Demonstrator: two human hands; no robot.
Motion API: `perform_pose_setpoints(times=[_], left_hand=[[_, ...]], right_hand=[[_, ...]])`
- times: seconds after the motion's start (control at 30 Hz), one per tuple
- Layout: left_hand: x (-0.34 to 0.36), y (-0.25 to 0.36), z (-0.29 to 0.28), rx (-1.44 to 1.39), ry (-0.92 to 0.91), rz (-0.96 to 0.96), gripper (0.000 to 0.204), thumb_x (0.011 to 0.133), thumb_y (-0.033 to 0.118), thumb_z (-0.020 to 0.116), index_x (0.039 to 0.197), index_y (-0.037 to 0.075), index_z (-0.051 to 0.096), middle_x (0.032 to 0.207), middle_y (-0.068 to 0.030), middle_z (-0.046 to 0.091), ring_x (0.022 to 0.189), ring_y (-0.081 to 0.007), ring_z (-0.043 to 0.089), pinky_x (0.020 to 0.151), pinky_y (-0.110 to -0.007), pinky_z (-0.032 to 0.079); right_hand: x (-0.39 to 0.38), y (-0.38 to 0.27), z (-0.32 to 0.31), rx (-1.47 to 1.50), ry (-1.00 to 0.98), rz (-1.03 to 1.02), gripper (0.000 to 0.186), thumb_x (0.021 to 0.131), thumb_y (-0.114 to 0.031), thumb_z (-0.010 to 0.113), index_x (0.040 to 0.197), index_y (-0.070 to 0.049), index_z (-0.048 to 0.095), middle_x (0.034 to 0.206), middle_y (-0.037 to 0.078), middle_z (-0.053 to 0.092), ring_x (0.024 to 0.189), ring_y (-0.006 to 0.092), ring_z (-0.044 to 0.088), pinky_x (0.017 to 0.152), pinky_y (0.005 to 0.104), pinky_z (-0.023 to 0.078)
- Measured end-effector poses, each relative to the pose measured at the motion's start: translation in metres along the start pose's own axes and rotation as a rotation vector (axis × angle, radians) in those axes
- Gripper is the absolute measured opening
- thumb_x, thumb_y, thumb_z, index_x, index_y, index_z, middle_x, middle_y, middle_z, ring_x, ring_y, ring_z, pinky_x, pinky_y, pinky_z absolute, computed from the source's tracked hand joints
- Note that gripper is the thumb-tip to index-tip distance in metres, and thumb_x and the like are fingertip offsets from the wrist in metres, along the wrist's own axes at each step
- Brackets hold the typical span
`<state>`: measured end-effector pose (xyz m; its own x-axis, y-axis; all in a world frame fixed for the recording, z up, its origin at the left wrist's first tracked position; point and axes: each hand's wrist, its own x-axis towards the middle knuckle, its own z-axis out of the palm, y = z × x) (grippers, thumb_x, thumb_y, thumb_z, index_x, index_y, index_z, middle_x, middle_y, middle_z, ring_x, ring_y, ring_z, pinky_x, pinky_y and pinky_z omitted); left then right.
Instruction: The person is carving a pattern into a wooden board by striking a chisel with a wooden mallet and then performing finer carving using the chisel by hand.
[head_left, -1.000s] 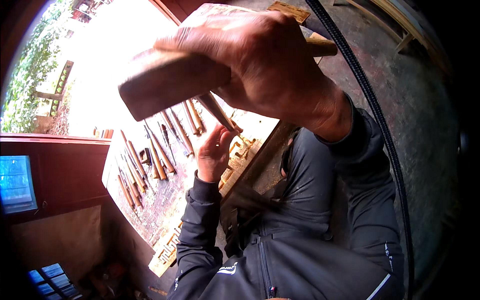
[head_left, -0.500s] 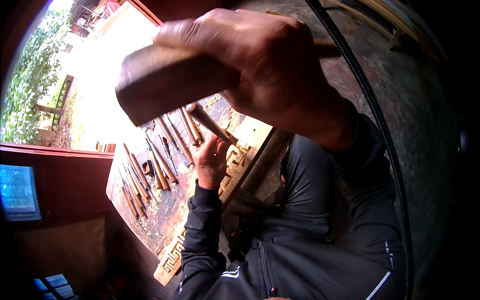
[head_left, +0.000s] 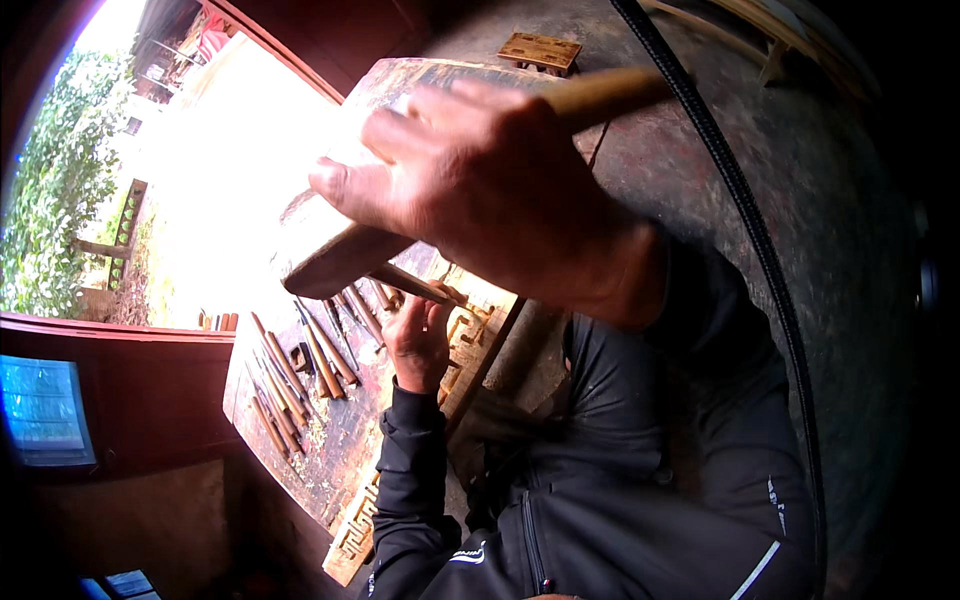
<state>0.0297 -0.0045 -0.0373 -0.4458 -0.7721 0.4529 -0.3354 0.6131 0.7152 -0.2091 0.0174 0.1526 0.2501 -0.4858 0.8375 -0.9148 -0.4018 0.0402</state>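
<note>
My right hand (head_left: 500,190) is wrapped round a wooden mallet (head_left: 345,262), whose handle sticks out to the upper right. Under the mallet head, the wooden handle of a chisel (head_left: 412,283) slants down into my left hand (head_left: 416,345), its fingers closed on it. The mallet head overlaps the chisel's top end; whether they touch I cannot tell. My left hand rests over a long light-wood board (head_left: 355,530) carved with a fretwork pattern. The chisel's cutting tip is hidden.
Several wooden-handled chisels (head_left: 320,350) lie on the worn workbench (head_left: 330,480) left of my left hand, among wood chips. A small wooden stool (head_left: 540,52) stands on the floor beyond. A black braided cable (head_left: 745,190) hangs down the right side. Bright light fills the opening at upper left.
My right hand has brought the mallet down from higher up, onto or close to the chisel's top end. My left hand keeps its grip on the chisel. The view has shifted slightly.
</note>
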Motion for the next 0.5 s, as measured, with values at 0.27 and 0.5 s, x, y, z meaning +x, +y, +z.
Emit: perform_pose_setpoints(times=[0.27,0.5], left_hand=[[0.002,0.018,0.003,0.088,0.035,0.013,0.005,0.102,-0.003,0.074,0.106,-0.001,0.076,0.099,-0.0129,0.085,0.090,-0.0268,0.083,0.083,-0.036,0.064],[-0.006,-0.003,-0.001,0.257,0.016,0.097,0.010,0.102,-0.005,0.072,0.110,0.000,0.076,0.105,-0.0161,0.083,0.094,-0.0298,0.083,0.083,-0.038,0.064]], right_hand=[[-0.006,-0.003,0.004,0.073,0.087,0.021,0.023,0.094,-0.021,0.080,0.115,-0.012,0.081,0.088,0.011,0.077,0.082,0.0285,0.081,0.072,0.0430,0.064],[-0.010,-0.007,0.003,0.136,0.128,0.019,0.023,0.092,-0.025,0.084,0.112,-0.013,0.080,0.088,0.008,0.074,0.084,0.0241,0.079,0.067,0.0406,0.062]])
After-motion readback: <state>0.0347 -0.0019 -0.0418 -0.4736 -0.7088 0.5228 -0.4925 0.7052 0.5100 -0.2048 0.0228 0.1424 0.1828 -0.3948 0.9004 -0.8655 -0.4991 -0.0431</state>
